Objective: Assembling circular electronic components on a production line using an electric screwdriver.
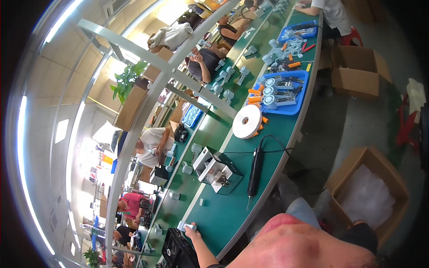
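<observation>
My left hand (192,231) is at the near end of the green workbench, its fingers closed round a small pale blue-grey plastic part (182,226). Beside that hand stands a black open case or tray (174,250). A small pale piece (202,202) lies on the bench beyond it. My right arm, in a black sleeve, reaches to the cardboard box (404,201) at the lower right, which contains clear plastic bags or film (364,192). Only a sliver of my right hand (358,222) shows at the box's edge; its fingers are hidden.
A black electric screwdriver (255,172) with a cord lies near the bench edge. Beyond are a dark carton (225,174), a white tape roll (247,121) and a blue tray (300,108) of parts. Several co-workers sit across the conveyor. Another cardboard box (355,82) stands on the floor.
</observation>
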Motion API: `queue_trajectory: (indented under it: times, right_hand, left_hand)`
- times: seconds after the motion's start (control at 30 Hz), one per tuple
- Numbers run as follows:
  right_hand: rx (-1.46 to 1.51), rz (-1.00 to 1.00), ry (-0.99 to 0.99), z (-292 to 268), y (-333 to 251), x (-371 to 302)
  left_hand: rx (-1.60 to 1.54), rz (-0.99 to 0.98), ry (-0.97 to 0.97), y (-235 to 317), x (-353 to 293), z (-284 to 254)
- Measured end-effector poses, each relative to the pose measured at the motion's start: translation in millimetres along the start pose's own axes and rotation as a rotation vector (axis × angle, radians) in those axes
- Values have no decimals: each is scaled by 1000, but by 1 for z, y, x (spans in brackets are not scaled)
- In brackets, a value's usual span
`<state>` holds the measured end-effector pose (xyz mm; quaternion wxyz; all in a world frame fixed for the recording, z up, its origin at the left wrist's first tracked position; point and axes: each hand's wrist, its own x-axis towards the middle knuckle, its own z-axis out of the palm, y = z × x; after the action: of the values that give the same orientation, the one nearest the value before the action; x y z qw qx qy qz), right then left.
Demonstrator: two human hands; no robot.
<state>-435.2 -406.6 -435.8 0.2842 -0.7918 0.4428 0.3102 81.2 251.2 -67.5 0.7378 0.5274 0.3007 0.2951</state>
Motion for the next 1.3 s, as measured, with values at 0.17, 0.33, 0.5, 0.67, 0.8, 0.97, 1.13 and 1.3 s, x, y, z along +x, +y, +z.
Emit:
queue_trajectory:
  times: [0.17, 0.33, 0.5, 0.67, 0.8, 0.97, 1.13, 1.3]
  right_hand:
    - [-44, -36, 6, -31, 7, 14]
    - [-65, -58, -9, -44, 15, 15]
    - [-102, -51, 26, -51, 13, 0]
    - [-139, -41, 74, -58, -7, -19]
    - [-152, -37, 99, -60, -15, -30]
    - [-162, -37, 116, -65, -20, -37]
    - [-159, -36, 128, -70, -22, -44]
    - [-154, -30, 137, -74, -22, -47]
  left_hand:
    - [255, 346, 53, -17, -14, 5]
    - [407, 449, 88, -23, -29, 11]
    - [442, 444, 96, -22, -41, 16]
    - [434, 427, 20, -20, -42, 11]
    - [406, 424, -3, -19, -39, 11]
    - [395, 435, -15, -22, -35, 9]
    - [382, 438, -3, -24, -33, 8]
    - [409, 443, -9, -23, -34, 8]
